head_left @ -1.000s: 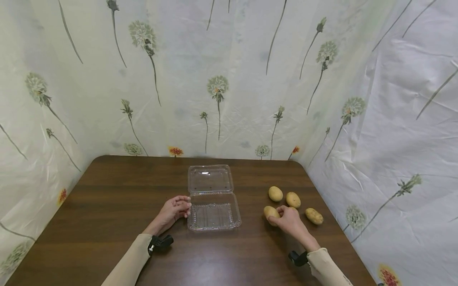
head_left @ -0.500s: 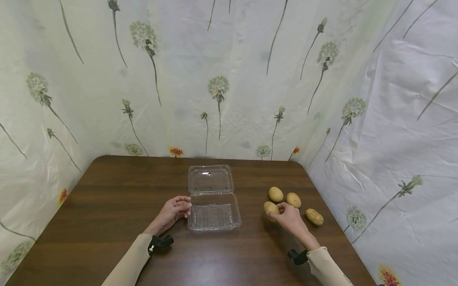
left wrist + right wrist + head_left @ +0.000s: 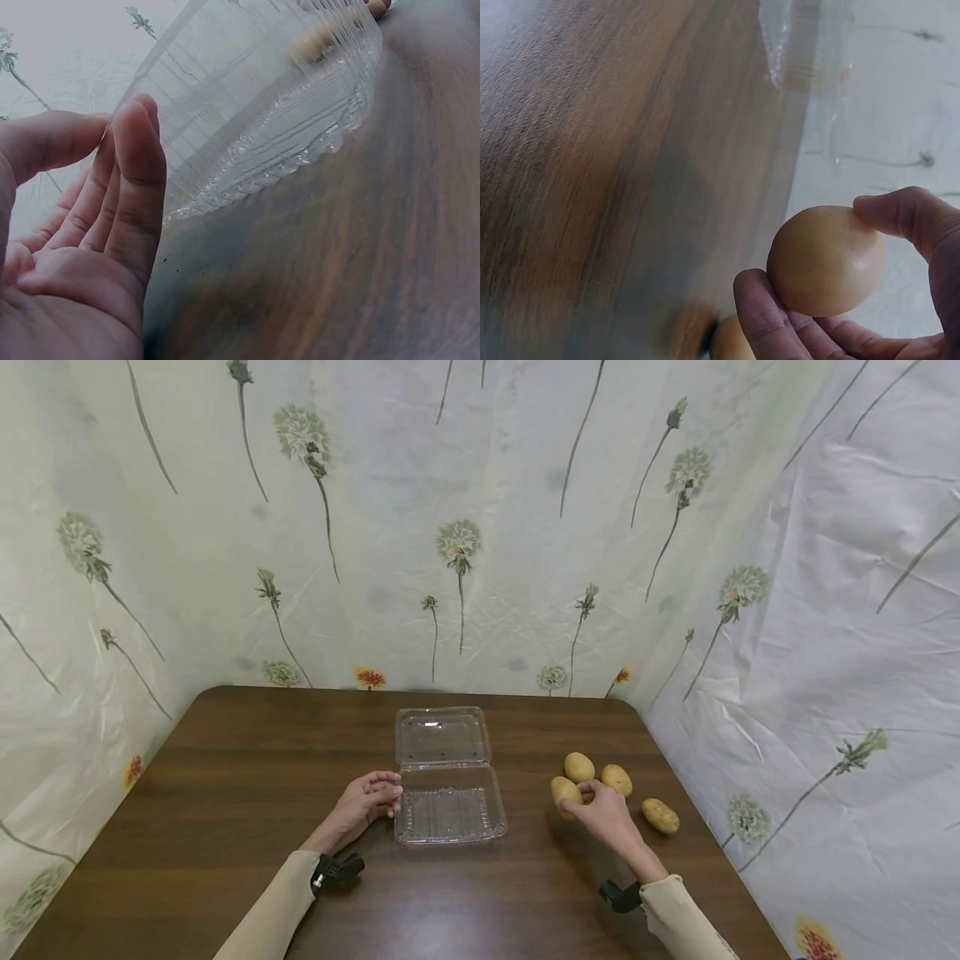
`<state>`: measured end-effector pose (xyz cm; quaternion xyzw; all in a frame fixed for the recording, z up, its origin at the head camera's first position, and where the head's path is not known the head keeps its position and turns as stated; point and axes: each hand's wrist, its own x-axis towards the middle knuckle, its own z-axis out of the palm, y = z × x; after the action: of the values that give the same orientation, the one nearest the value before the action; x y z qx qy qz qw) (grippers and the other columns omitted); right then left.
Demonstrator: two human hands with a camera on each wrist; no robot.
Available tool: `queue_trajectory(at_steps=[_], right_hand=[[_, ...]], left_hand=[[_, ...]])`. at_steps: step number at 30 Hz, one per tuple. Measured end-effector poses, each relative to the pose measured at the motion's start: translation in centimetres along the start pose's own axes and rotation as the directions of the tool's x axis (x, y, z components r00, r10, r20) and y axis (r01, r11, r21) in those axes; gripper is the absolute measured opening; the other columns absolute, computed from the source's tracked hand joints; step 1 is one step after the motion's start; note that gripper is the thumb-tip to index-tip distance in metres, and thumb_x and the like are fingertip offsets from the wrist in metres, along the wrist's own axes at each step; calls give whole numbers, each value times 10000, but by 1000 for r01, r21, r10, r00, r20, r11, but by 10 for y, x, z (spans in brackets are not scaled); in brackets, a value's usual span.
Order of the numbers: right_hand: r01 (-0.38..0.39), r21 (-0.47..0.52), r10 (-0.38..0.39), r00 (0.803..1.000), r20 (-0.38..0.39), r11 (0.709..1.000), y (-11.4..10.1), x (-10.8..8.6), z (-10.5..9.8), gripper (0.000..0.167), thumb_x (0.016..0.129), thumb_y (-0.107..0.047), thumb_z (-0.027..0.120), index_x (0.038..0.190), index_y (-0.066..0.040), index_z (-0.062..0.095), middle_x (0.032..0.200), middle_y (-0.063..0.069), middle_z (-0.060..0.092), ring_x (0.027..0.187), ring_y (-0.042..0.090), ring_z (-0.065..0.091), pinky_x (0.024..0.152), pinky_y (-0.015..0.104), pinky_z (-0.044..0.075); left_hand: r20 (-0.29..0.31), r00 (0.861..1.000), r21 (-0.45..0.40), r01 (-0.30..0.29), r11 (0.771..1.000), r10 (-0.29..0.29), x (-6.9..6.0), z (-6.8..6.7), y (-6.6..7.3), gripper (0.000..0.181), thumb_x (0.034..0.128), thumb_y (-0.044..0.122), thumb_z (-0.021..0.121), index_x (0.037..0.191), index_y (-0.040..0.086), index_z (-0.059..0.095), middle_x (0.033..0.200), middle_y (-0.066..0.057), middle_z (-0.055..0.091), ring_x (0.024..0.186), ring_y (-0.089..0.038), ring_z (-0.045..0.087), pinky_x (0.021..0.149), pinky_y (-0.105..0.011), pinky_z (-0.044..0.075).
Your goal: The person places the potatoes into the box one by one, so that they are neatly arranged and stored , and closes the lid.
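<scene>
On the table lies a clear plastic clamshell container (image 3: 450, 806), its lid (image 3: 441, 737) folded back away from me. My left hand (image 3: 363, 806) pinches the container's left rim between thumb and fingers, plain to see in the left wrist view. My right hand (image 3: 611, 818) grips a yellow potato (image 3: 566, 795) with the thumb on one side and fingertips on the other. In the right wrist view the held potato (image 3: 825, 261) appears raised off the table. Two potatoes (image 3: 580, 767) lie just behind it, and a longer, spotted potato (image 3: 660, 816) lies to the right.
The dark wooden table (image 3: 262, 777) ends at a flower-printed curtain (image 3: 375, 527) behind and on both sides. Black cameras are strapped to the left wrist (image 3: 337, 868) and right wrist (image 3: 621, 896).
My right hand has lifted the potato slightly and shifted it a little away from me. The left hand and the container stay in place.
</scene>
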<state>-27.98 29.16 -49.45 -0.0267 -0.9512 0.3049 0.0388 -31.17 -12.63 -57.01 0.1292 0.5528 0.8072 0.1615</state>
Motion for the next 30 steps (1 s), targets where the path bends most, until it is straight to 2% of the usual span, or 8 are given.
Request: queue_trajectory(at_steps=[9,22,30], right_hand=[[-28,0,28,1000,-7,1000,-8,2,-1,496,805,-421,726,1094,-29,629,1068,158,690,1005,282,645,801,424,521],[-55,-15,55,998,16,998,-19,6,-2,636,790,-566,700,1178,-71,610,1132,128,680,1001,251,650,711,380,523],[8,84,-8,1000,-8,996,-34,9,2,519,809,-400,736,1127,-9,613,1080,164,686,1016,288,648,810,402,538]], left_hand=[[-4,1000,5,-1,1000,1,0,-1,0,366,961,43,567,1243,-115,393,845,21,672,698,-88,640,622,-214,530],[-10,1000,18,-8,1000,8,0,-1,-4,326,964,45,562,1230,-86,426,839,26,677,699,-93,643,620,-223,533],[-35,999,5,16,1000,-16,2,1,-1,320,951,27,575,1216,-76,429,815,28,666,686,-103,628,614,-222,524]])
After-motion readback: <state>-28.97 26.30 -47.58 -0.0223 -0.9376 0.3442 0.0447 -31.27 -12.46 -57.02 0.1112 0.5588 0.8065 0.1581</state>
